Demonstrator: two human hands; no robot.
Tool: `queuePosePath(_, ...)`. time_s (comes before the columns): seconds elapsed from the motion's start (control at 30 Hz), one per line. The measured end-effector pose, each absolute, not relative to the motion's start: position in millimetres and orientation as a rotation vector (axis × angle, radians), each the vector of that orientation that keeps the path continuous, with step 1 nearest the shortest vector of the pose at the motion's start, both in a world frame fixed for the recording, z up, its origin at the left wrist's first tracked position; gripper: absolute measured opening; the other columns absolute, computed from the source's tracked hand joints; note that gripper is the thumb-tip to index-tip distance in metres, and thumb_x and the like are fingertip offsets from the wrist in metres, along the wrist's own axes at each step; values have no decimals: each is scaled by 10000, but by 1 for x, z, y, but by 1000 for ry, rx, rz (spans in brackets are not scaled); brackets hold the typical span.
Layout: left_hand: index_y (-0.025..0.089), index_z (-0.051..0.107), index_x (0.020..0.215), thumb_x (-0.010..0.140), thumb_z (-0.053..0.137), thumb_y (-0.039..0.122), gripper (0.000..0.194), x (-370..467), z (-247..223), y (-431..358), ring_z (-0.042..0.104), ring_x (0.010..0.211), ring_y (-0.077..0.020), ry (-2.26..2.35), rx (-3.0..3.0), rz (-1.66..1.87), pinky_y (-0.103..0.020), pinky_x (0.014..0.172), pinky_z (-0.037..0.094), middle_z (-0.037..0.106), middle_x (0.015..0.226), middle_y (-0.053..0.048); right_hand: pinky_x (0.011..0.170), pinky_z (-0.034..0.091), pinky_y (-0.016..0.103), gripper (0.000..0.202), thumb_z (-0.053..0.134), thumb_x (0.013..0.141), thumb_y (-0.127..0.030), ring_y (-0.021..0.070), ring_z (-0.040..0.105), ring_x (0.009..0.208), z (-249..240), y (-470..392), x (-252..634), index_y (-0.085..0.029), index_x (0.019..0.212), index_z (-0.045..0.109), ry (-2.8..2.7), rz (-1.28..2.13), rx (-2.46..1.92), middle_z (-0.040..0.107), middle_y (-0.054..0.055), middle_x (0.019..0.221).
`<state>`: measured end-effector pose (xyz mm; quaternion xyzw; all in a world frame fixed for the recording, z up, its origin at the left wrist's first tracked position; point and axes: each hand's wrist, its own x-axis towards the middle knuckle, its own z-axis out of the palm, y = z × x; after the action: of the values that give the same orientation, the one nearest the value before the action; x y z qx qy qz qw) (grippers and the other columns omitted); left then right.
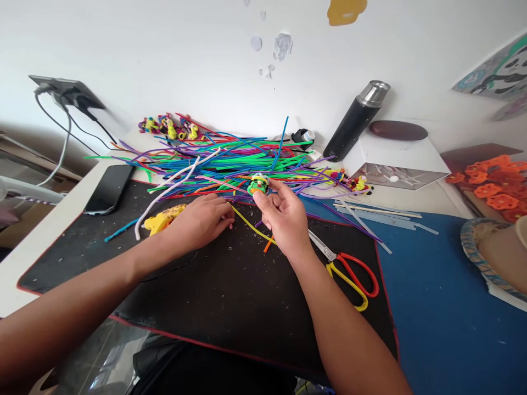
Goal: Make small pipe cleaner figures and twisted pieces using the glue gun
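Note:
My right hand (286, 214) pinches a small pipe-cleaner figure (258, 185) in green, yellow and orange between thumb and fingers, raised above the black mat (247, 307). My left hand (209, 216) is low over the mat, its fingers bent together; a tiny pink spot shows at their tips, and what they hold, if anything, I cannot make out. Between the hands curves a yellow pipe cleaner (249, 224). Beside my left wrist lies a yellow glue gun (158, 220), partly covered by the forearm. Scissors (349, 274) with red and yellow handles rest by my right forearm.
A heap of coloured pipe cleaners (239, 159) spreads along the wall. Small finished figures (171, 127) sit at back left. A phone (109, 188) lies left; a black thermos (356, 120) leans near a white box (399, 159). Clear glue sticks (379, 215) lie on the blue surface (444, 285).

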<state>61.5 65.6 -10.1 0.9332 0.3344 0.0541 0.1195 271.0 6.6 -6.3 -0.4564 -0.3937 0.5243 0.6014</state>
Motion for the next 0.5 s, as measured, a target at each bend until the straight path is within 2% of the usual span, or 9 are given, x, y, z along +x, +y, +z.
queuePosePath(0.33, 218, 641, 914, 1019, 560, 308, 161, 64, -23, 76, 622, 863, -263, 947, 2772, 76, -386, 810, 455, 686, 895, -68, 479, 242, 273, 466, 822, 832, -546, 99, 304, 520, -4, 6, 270, -234, 1143, 670, -897, 1250, -1044, 383, -92, 610)
queuePosePath(0.5, 214, 637, 953, 1027, 558, 324, 154, 63, -24, 73, 620, 956, -300, 990, 2897, 27, -417, 879, 438, 689, 949, -98, 485, 262, 270, 504, 833, 820, -547, 102, 334, 525, -3, 5, 269, -223, 1170, 669, -891, 1269, -1047, 395, -93, 596)
